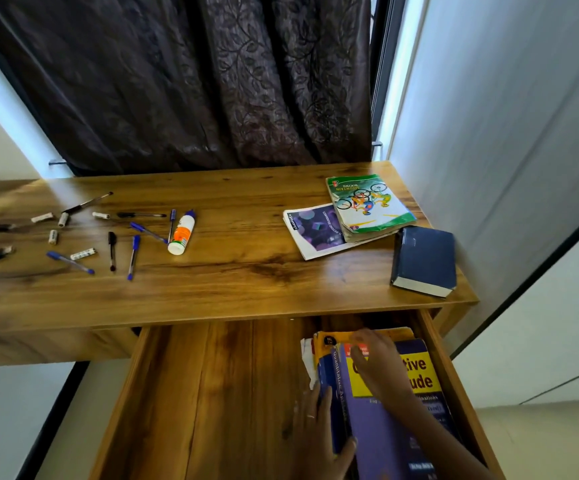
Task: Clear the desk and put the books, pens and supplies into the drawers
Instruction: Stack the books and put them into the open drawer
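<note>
The desk drawer [212, 393] is pulled out wide. At its right side lies a thick purple and yellow book [395, 427] on top of a yellow book [336, 337]. My left hand [319, 434] grips the purple book's spine edge. My right hand [378, 362] rests flat on its cover, fingers spread. On the wooden desk [246, 265] remain a green cycling book [367, 206], a purple magazine [316, 230] under it and a dark blue hardback [423, 259]. A glue bottle [181, 233], several pens [132, 258] and small erasers [83, 253] lie scattered at the left.
A dark patterned curtain [194, 81] hangs behind the desk. A white wall panel [506, 133] stands close on the right. The drawer's left half shows bare wood. Pale floor [541, 445] lies to the right of the drawer.
</note>
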`<state>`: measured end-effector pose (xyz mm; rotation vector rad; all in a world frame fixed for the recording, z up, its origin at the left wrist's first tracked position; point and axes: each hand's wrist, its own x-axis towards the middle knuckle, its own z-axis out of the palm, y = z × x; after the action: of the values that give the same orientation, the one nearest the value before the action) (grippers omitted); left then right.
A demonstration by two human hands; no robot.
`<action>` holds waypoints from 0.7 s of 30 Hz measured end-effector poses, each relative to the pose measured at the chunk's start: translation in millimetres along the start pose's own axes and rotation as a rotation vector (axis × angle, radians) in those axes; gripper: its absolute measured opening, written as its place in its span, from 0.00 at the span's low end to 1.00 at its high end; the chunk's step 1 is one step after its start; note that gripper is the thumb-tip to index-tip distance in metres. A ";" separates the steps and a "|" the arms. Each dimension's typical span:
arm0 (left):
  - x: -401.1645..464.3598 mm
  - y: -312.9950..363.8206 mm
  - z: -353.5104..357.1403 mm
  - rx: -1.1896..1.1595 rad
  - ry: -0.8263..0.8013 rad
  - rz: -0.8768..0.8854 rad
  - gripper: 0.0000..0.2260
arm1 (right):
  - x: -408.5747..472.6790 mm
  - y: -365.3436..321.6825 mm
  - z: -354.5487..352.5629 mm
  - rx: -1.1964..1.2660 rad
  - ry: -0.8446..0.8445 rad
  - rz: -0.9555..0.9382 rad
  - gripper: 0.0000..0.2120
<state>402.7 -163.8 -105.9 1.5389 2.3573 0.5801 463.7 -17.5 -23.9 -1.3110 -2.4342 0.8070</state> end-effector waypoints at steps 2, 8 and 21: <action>13.3 -2.2 -14.1 -0.122 0.151 0.026 0.33 | 12.0 -6.2 -13.3 0.048 0.086 -0.050 0.09; 97.2 -13.3 -94.3 0.050 0.250 -0.068 0.30 | 66.5 -27.7 -32.5 -0.046 0.119 -0.202 0.10; 164.1 -65.1 -110.6 0.299 0.033 -0.198 0.37 | 233.6 -22.0 -38.2 -0.528 0.152 -0.153 0.24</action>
<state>236.7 -57.0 -39.2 1.3886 2.6782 0.2169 336.0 179.8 12.4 -1.2617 -2.6766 0.0134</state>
